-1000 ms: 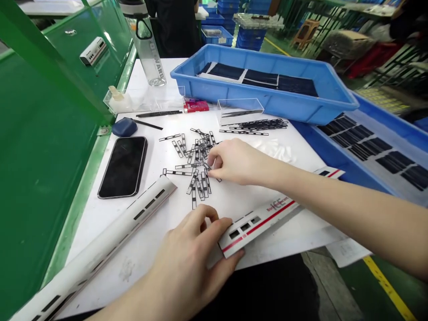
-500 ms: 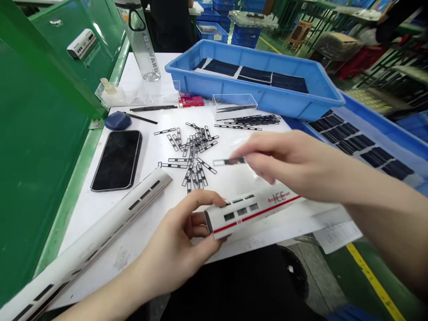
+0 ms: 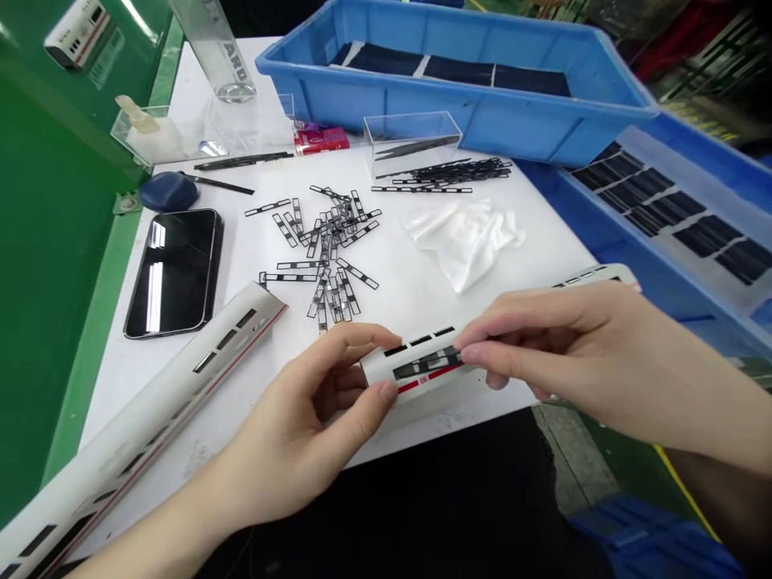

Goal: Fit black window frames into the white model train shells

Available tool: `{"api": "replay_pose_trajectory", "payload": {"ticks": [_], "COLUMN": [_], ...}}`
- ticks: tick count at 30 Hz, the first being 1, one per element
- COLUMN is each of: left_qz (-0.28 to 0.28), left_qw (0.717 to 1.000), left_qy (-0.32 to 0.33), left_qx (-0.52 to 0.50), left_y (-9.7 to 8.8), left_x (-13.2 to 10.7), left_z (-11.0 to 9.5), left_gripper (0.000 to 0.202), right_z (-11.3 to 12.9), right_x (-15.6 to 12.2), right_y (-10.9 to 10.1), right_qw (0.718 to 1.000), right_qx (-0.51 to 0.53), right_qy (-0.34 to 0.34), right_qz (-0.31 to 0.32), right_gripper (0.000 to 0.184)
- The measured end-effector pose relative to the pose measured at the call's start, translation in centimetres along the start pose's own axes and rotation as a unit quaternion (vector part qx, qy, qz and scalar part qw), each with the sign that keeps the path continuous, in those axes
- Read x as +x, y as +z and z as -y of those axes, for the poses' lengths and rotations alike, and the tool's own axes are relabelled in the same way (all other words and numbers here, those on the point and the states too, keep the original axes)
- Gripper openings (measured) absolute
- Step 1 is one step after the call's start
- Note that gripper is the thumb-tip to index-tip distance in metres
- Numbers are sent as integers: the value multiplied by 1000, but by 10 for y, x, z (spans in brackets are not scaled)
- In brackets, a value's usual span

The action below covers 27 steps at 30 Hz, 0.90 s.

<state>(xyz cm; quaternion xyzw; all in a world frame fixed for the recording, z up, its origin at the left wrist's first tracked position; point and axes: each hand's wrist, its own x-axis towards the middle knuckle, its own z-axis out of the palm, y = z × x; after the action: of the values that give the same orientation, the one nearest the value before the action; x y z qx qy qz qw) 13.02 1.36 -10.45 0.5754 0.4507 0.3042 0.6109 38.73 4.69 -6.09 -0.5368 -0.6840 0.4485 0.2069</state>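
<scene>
Well, from my seat the only writing I can read is "ARD" on the clear bottle [image 3: 224, 50], far beyond the left hand [image 3: 307, 434] at the table's back edge. A small white mark sits in the red stripe of the white train shell [image 3: 386, 368], but it is too small for me to make out. The red packet [image 3: 321, 139] beyond both hands carries print that I cannot read either.

My left hand is curled around the near end of the train shell, thumb underneath by the red stripe and fingers over the top, clamped on it. The shell lies between the two hands at the table's front edge, its far end running out behind the right hand [image 3: 579, 358].

My right hand is nearly closed. Its thumb and forefinger pinch together on a dark window strip [image 3: 425, 367], which lies against the shell's side just above the stripe.

Just beyond the left hand's fingertips lies a loose pile of window strips [image 3: 329, 253]. Left of that hand a second long shell [image 3: 150, 426] runs diagonally, with a black phone [image 3: 174, 269] beyond it. Ahead of the right hand lies a crumpled clear bag [image 3: 467, 237], and further on a blue tray [image 3: 458, 100].
</scene>
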Motion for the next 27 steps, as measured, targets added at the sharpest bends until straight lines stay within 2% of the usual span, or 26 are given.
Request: {"api": "replay_pose_trajectory", "payload": {"ticks": [4,10,17,23,27], "left_qz": [-1,-1,-4,-37,-40], "left_qw": [998,995,996,999,999], "left_qy": [27,55,50,9,-3], "left_qx": [52,78,76,22,12], "left_y": [-2,-1,0,7,10], "left_x": [-3,-4,-1,3,4], "left_z": [2,2,-1,-4,-6], "left_gripper": [29,33,30,25,22], "right_z": [3,7,6,0,-2], "right_x": [1,6,5,-3,-6], "right_y": [2,2,10,21,26], "right_qw": [999,999,990,976,975], "right_qx": [-13,19,-59,-127,-121], "right_qy": [-28,-8,-107,-138,-127], "right_qz": [-14,29,-74,-111,-140], "right_gripper": [10,14,11,19,17]}}
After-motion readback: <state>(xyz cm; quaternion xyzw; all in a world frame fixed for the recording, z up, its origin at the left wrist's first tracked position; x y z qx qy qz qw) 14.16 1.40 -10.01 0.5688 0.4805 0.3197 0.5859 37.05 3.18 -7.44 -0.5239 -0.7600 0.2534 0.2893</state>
